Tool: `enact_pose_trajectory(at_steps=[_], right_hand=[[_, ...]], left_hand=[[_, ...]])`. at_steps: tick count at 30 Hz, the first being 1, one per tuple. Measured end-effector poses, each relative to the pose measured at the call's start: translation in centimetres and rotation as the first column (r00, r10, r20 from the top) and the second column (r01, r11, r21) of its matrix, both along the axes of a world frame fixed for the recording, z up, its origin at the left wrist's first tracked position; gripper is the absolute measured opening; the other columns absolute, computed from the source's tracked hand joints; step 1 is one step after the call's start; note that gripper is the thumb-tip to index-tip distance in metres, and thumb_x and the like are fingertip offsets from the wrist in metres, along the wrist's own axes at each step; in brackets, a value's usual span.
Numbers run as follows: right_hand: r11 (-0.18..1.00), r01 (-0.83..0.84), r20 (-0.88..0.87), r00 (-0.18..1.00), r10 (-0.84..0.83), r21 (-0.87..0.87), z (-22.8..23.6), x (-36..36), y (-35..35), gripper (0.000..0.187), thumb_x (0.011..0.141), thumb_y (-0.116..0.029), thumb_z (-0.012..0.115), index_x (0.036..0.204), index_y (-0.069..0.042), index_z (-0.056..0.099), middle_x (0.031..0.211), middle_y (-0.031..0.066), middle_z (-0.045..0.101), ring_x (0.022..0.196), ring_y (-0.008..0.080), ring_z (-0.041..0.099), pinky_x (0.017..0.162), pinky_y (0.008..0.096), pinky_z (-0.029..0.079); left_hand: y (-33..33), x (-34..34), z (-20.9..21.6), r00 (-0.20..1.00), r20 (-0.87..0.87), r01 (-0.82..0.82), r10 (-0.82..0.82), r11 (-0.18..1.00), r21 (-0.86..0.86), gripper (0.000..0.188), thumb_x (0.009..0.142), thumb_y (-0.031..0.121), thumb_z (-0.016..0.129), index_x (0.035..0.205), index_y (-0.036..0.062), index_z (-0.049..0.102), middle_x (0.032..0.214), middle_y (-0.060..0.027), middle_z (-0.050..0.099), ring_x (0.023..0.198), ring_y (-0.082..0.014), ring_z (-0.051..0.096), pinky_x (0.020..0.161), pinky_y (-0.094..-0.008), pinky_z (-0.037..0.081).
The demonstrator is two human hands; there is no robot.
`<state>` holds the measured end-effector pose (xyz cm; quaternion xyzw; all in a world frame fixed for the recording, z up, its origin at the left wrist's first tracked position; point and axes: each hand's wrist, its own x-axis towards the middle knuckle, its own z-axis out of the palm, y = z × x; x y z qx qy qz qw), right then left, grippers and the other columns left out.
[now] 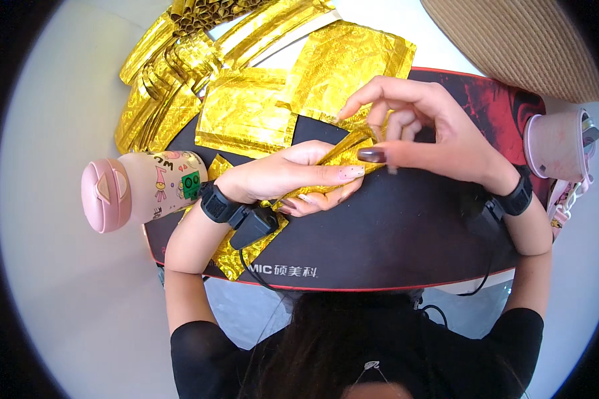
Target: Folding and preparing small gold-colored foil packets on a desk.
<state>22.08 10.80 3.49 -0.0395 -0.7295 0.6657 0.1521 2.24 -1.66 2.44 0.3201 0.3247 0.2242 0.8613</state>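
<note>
Both hands meet near the middle of the frame over a black mat [393, 226] with a red edge and a line of pale print along its near side. Left hand [293, 176] lies flat, fingers stretched toward the right, pressing a folded strip of gold foil paper [343, 154] against the mat, its thumb tucked under the strip. Right hand [432, 136] curls over the strip's upper end, thumb and forefinger pinched on the foil, the other fingers half bent above it. Each wrist wears a black band with a cable. A crumpled gold foil piece [236, 256] lies under the left wrist at the mat's lower left edge. Left of centre, a pink bottle [140, 188] covered in cartoon stickers lies on its side on the white worktop [66, 299]. Further up, flat square gold sheets [246, 113] and a pile of folded gold pieces [166, 73] fill the upper left. A woven straw object [519, 40] sits at upper right, with a pink cup [556, 145] below it at the right edge.
</note>
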Motion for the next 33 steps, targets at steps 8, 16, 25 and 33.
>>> enact_pose_trajectory(at_steps=[8,16,25,33], right_hand=[[0.981,0.06,0.238,0.971,-0.015,-0.186,0.1,0.1,-1.4,0.016,0.088,-0.006,0.055,0.103,-0.003,0.052,0.066,0.001,0.056,0.052,0.0047,0.049,0.045,0.0199,0.04],[0.94,0.195,0.249,0.96,-0.125,-0.279,-0.4,0.1,-1.4,0.009,0.09,-0.007,0.053,0.098,-0.005,0.05,0.067,0.001,0.057,0.053,0.0051,0.053,0.045,0.0191,0.04],[0.917,0.163,0.216,0.973,-0.087,-0.364,-0.4,0.1,-0.8,0.012,0.092,-0.013,0.053,0.1,-0.004,0.054,0.07,0.0034,0.061,0.057,0.0085,0.06,0.05,0.0183,0.045],[0.912,0.13,0.096,0.99,-0.1,-0.388,-1.1,0.1,0.5,0.033,0.094,-0.021,0.056,0.121,-0.003,0.058,0.095,0.0112,0.069,0.081,0.0141,0.067,0.071,0.0222,0.053]], left_hand=[[0.1,1.2,1.1,0.973,-0.204,-0.093,0.109,0.992,0.085,0.024,0.1,0.025,0.046,0.113,0.0051,0.045,0.061,0.0037,0.04,0.043,-0.0022,0.033,0.037,-0.0175,0.025],[0.3,1.4,1.4,0.716,-0.571,0.057,0.403,0.78,0.623,0.037,0.091,0.031,0.059,0.115,0.0039,0.05,0.077,-0.0107,0.061,0.064,-0.0211,0.06,0.056,-0.0335,0.045],[-0.3,1.6,2.1,0.381,-0.662,0.455,0.646,0.492,0.742,0.042,0.086,0.024,0.065,0.12,0.0028,0.051,0.085,-0.0197,0.061,0.079,-0.0362,0.061,0.067,-0.0363,0.047],[0.0,0.0,1.6,0.69,-0.48,0.029,0.541,0.642,0.766,0.034,0.099,0.028,0.041,0.117,0.0003,0.049,0.072,-0.0058,0.053,0.057,-0.0161,0.047,0.053,-0.0271,0.037]])
